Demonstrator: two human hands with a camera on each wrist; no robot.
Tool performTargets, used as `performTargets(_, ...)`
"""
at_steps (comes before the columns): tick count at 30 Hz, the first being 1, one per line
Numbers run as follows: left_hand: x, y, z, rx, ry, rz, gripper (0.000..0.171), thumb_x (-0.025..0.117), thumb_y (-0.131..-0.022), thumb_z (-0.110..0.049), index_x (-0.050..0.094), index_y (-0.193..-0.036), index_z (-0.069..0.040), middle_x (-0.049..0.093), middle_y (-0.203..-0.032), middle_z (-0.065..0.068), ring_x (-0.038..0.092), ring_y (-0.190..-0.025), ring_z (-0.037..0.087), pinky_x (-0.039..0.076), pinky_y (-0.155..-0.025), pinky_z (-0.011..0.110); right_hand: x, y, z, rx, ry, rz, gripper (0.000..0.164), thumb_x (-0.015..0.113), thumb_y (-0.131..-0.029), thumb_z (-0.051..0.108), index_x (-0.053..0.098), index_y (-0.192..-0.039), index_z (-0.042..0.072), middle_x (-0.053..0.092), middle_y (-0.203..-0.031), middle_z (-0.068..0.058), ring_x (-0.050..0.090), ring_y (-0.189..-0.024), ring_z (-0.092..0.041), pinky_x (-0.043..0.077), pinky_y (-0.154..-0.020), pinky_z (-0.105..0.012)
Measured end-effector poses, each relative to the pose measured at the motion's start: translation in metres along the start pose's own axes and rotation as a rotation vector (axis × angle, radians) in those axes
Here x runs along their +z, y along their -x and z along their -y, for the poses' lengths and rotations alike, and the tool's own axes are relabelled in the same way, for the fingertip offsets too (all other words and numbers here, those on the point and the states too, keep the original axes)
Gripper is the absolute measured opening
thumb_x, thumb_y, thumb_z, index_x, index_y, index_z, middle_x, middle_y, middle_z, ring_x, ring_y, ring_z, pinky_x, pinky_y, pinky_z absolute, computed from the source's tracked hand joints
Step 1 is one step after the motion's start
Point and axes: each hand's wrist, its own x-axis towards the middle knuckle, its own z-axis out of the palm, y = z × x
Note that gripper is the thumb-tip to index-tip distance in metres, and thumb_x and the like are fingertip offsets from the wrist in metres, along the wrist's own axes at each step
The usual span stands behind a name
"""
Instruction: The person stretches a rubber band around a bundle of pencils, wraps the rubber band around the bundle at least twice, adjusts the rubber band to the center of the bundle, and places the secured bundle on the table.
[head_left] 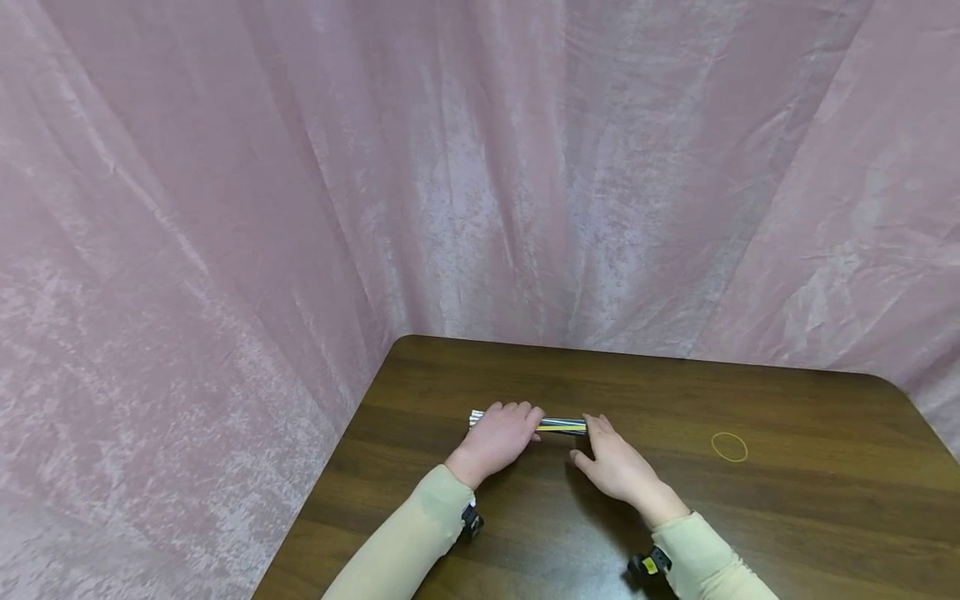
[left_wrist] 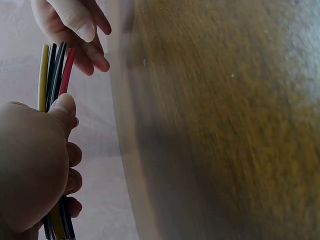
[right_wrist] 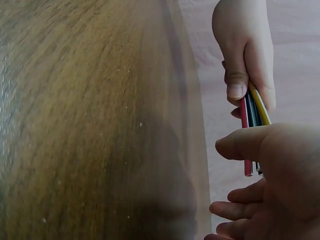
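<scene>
A bundle of thin, smooth sticks [head_left: 562,426], pencil-like in shape, lies crosswise above the table. Yellow, black and red ones show in the left wrist view, where the sticks [left_wrist: 54,75] fan slightly apart at one end. My left hand [head_left: 501,437] grips the bundle around its middle, fingers curled round it. Beside the bundle's right end is my right hand [head_left: 618,462], its fingers extended and thumb apart. In the right wrist view the stick ends [right_wrist: 248,167] are partly hidden behind that hand [right_wrist: 290,170]; I cannot tell whether it touches them.
A thin yellow loop, like a rubber band [head_left: 730,447], lies on the brown wooden table [head_left: 810,500] to the right of both hands. Pink curtains [head_left: 487,167] hang behind the table and along its left side.
</scene>
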Motion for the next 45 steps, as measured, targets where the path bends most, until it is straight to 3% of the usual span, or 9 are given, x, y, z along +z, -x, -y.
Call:
performTargets(11, -0.002, -0.001, 0.002, 0.002, 0.000, 0.005, 0.027, 0.055, -0.111, -0.043, 0.062, -0.123, -0.019, 0.067, -0.105, -0.005, 0.068, -0.093, 0.013, 0.050, -0.076, 0.031, -0.012, 0.003, -0.004, 0.001, -0.002, -0.013, 0.072, 0.066, -0.105, 0.027, 0.037, -0.157, -0.013, 0.040, -0.161, -0.034, 0.028, -0.155, -0.051, 0.032, -0.119, -0.064)
performTargets(15, -0.001, 0.001, 0.004, -0.009, 0.028, 0.013, 0.024, 0.056, -0.111, -0.042, 0.061, -0.119, -0.019, 0.066, -0.102, -0.005, 0.067, -0.090, 0.014, 0.047, -0.073, 0.030, -0.022, 0.009, -0.017, -0.012, 0.022, -0.041, 0.065, 0.066, -0.106, 0.024, 0.043, -0.155, -0.011, 0.045, -0.158, -0.033, 0.035, -0.151, -0.052, 0.035, -0.116, -0.066)
performTargets(21, 0.001, 0.001, 0.006, -0.033, 0.094, 0.030, 0.025, 0.056, -0.111, -0.042, 0.058, -0.115, -0.018, 0.064, -0.100, -0.005, 0.064, -0.089, 0.015, 0.044, -0.073, 0.030, -0.049, 0.025, -0.055, -0.041, 0.099, -0.144, 0.045, 0.071, -0.103, 0.019, 0.063, -0.141, -0.006, 0.064, -0.140, -0.028, 0.060, -0.130, -0.049, 0.047, -0.103, -0.065)
performTargets(27, 0.005, -0.001, 0.005, -0.026, 0.125, 0.018, 0.025, 0.058, -0.110, -0.041, 0.059, -0.116, -0.016, 0.065, -0.100, -0.004, 0.065, -0.089, 0.016, 0.046, -0.072, 0.031, -0.084, 0.044, -0.107, 0.004, 0.179, -0.171, 0.034, 0.075, -0.100, 0.018, 0.072, -0.126, -0.003, 0.071, -0.124, -0.024, 0.067, -0.115, -0.049, 0.052, -0.091, -0.065)
performTargets(33, 0.010, -0.001, 0.004, -0.015, 0.136, 0.030, 0.025, 0.056, -0.111, -0.041, 0.059, -0.117, -0.017, 0.065, -0.101, -0.004, 0.065, -0.090, 0.015, 0.044, -0.072, 0.030, -0.111, 0.061, -0.147, 0.030, 0.210, -0.146, 0.026, 0.082, -0.095, 0.020, 0.077, -0.113, 0.002, 0.075, -0.111, -0.018, 0.070, -0.106, -0.045, 0.053, -0.087, -0.063)
performTargets(39, 0.013, 0.000, 0.004, -0.007, 0.131, 0.026, 0.026, 0.055, -0.112, -0.041, 0.059, -0.119, -0.017, 0.066, -0.102, -0.004, 0.066, -0.090, 0.014, 0.045, -0.071, 0.029, -0.123, 0.071, -0.169, 0.003, 0.242, -0.115, 0.018, 0.088, -0.089, 0.019, 0.077, -0.100, 0.010, 0.072, -0.102, -0.009, 0.070, -0.097, -0.038, 0.055, -0.081, -0.059)
performTargets(45, 0.013, 0.000, 0.004, -0.002, 0.142, 0.027, 0.026, 0.055, -0.112, -0.041, 0.059, -0.118, -0.016, 0.066, -0.101, -0.004, 0.067, -0.091, 0.014, 0.047, -0.072, 0.029, -0.122, 0.074, -0.179, -0.059, 0.290, -0.145, 0.017, 0.089, -0.087, 0.016, 0.072, -0.088, 0.021, 0.066, -0.095, 0.002, 0.068, -0.088, -0.025, 0.055, -0.076, -0.050)
